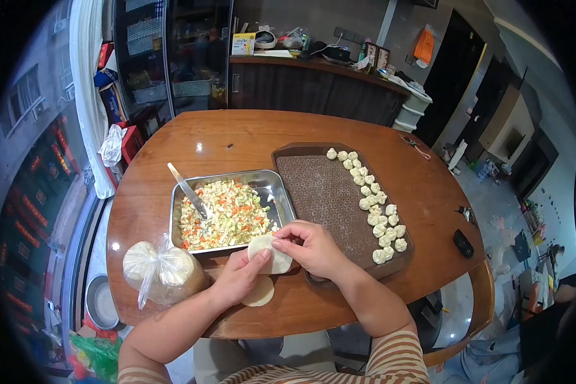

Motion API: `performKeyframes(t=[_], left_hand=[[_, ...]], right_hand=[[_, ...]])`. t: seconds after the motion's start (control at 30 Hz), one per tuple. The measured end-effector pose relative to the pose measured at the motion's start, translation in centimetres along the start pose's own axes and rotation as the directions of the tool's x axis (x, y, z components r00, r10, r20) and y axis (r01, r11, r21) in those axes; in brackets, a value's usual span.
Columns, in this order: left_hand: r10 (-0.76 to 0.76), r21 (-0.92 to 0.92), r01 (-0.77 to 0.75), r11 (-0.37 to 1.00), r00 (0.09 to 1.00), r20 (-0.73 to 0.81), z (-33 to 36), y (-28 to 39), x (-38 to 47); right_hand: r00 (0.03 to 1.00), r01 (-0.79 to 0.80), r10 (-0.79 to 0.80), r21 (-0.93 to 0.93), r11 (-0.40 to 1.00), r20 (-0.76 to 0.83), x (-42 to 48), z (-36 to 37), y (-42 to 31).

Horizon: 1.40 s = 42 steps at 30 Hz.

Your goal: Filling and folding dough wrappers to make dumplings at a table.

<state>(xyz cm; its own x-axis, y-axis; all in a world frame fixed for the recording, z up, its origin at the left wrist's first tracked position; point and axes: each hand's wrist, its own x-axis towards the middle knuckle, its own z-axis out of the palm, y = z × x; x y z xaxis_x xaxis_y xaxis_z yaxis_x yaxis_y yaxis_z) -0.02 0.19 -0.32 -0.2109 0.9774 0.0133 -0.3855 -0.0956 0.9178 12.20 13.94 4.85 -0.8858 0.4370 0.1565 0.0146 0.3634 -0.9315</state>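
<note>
Between my two hands is a round, pale dough wrapper (279, 263). My left hand (240, 276) grips its left side, thumb on top. The fingertips of my right hand (312, 247) pinch its upper right edge. Another dough wrapper (259, 294) lies on the table below, partly under my left hand. Just beyond my hands stands a steel tray (281, 192) of chopped filling (225, 211) with orange and green bits. A metal spatula or knife (188, 191) leans in it. To the right, a brown tray (317, 201) carries several pleated dumplings (379, 230) along its right side.
A knotted plastic bag (165, 273) with pale round contents sits on the wooden table (211, 132) at left. Near the right edge lie a dark oblong object (462, 243), keys (465, 213) and scissors (415, 145). A wooden chair (485, 297) stands at lower right, a metal pot (103, 302) at lower left.
</note>
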Motion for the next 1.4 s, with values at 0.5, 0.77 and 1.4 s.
performKeyframes(t=[0.5, 0.77, 1.4], left_hand=[[0.04, 0.095, -0.041, 0.995, 0.999, 0.014, 0.07, 0.27, -0.2], [0.016, 0.081, -0.016, 0.997, 1.0, -0.005, 0.18, 0.43, -0.29], [-0.004, 0.012, 0.004, 1.0, 1.0, -0.024, 0.13, 0.68, -0.37]], right_hand=[[1.0, 0.001, 0.0, 0.016, 1.0, -0.004, 0.01, -0.14, -0.03], [0.999, -0.036, 0.036, 0.02, 0.999, 0.021, -0.04, -0.07, -0.05], [1.0, -0.005, 0.005, -0.055, 0.998, -0.005, -0.06, -0.03, -0.36]])
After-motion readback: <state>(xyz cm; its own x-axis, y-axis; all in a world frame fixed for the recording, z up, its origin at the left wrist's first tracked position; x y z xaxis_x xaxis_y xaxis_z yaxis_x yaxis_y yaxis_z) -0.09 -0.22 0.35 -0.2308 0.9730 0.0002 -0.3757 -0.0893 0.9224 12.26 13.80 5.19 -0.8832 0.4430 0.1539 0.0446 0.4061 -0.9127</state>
